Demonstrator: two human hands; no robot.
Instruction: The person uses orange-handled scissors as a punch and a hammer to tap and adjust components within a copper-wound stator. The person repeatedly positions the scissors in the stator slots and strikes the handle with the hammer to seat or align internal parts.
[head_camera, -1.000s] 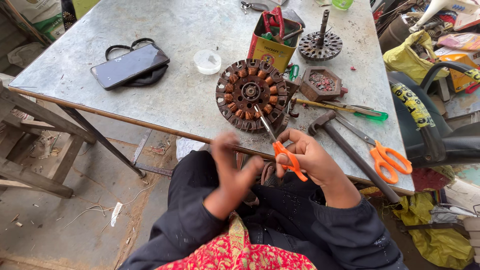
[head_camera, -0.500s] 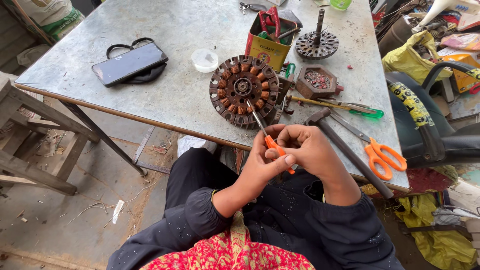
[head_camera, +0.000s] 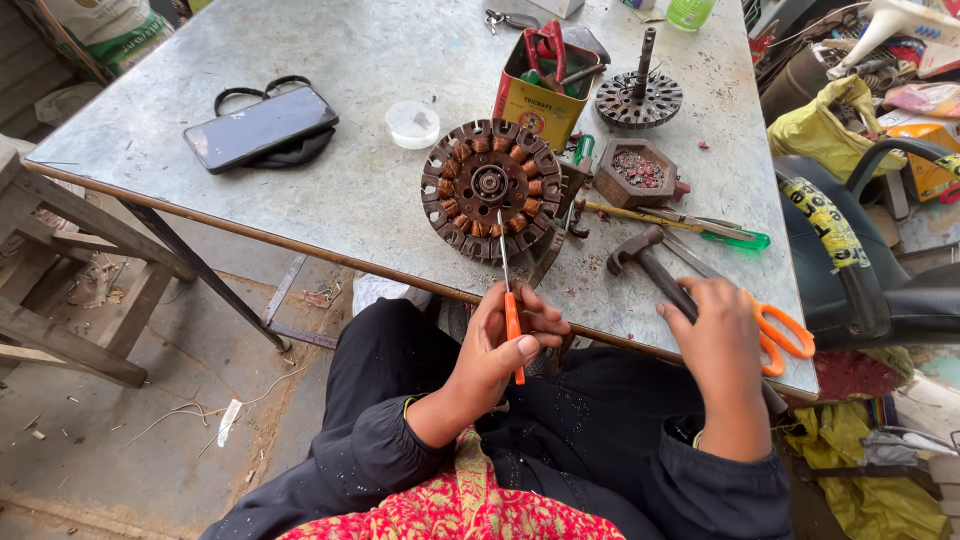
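At the near edge of the metal table (head_camera: 300, 200) we hold an orange-handled screwdriver (head_camera: 511, 318) in our left hand (head_camera: 495, 350), fingers wrapped round the handle, its blade lying against the rim of the round motor stator (head_camera: 489, 187) with its ring of copper coils. Our right hand (head_camera: 722, 345) rests on the handle of the hammer (head_camera: 655, 270), fingers curled over it but not lifting it; we cannot tell how firmly it grips. Orange-handled scissors (head_camera: 785, 335) lie just beside that hand.

As we judge it, the work is somewhere in the middle: the stator sits bare on the table with the coils all in place, while the toothed disc on a shaft (head_camera: 638, 95) stands apart at the far side, so the motor is opened up and not put together. A small hexagonal tray (head_camera: 637, 172) holds loose bits, and a green-handled screwdriver (head_camera: 690, 222) lies near it.

Further off on the scuffed grey tabletop are a yellow tin (head_camera: 540, 95) full of tools, a white lid (head_camera: 412, 123) and a dark phone (head_camera: 260, 128) on a black case. Round about we see a dusty concrete floor (head_camera: 150, 400), a wooden bench (head_camera: 50, 290) to the left and clutter with a dark chair (head_camera: 870, 290) to the right
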